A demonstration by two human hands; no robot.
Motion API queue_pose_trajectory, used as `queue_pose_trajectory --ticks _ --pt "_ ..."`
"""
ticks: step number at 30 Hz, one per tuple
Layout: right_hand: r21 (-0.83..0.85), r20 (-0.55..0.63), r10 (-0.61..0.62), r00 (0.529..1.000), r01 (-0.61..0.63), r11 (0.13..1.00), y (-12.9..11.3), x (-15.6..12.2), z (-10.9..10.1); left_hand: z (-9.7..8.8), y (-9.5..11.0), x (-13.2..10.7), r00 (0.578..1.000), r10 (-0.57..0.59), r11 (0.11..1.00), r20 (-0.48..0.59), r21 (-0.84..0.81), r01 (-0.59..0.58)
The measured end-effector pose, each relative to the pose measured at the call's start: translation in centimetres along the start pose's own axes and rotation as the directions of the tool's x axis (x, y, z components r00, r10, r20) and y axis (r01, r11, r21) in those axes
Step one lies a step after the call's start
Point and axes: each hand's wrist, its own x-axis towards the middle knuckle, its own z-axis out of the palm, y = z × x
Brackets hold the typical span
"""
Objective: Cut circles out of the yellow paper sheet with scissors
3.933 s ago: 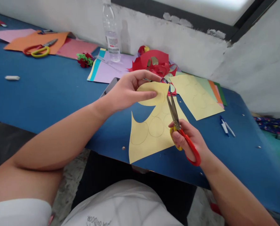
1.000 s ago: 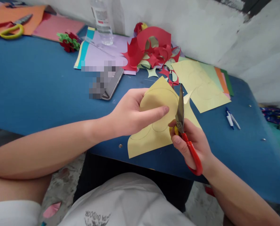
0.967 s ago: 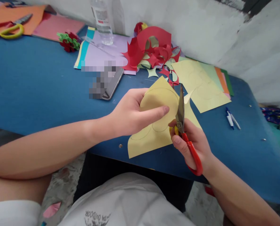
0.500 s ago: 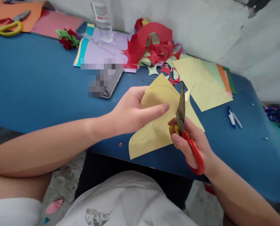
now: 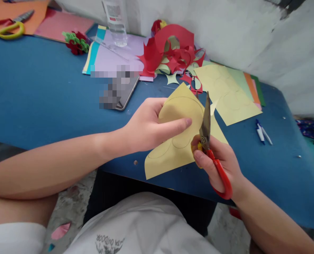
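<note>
A sheet of yellow paper with pencilled curves is pinched in my left hand, thumb on top and the other fingers hidden beneath. My right hand holds a pair of scissors with red and yellow handles, fingers through the loops. The blades point away from me and stand somewhat apart at the paper's right part, beside a drawn curve. A cut strip of the sheet bends up just right of the blades.
Behind the hands lie red and pale green paper scraps, a water bottle and a phone. Another marked yellow sheet and pens are at right. More scissors rest on orange paper at far left.
My right hand and the scissors have shifted slightly right and down. The left hand keeps its hold on the paper, almost still.
</note>
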Motion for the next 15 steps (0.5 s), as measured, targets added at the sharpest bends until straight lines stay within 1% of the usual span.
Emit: queue_pose_trajectory --ticks 10,15 --pt "-0.062 -0.018 0.008 1.0 -0.009 0.998 -0.47 0.08 0.0 -0.15 -0.04 0.08 1.0 0.006 1.0 0.005 0.003 -0.006" --pt "-0.062 -0.023 -0.003 1.0 0.001 0.998 -0.48 0.08 0.06 -0.22 0.07 0.1 1.0 0.0 0.999 -0.003 0.039 0.0"
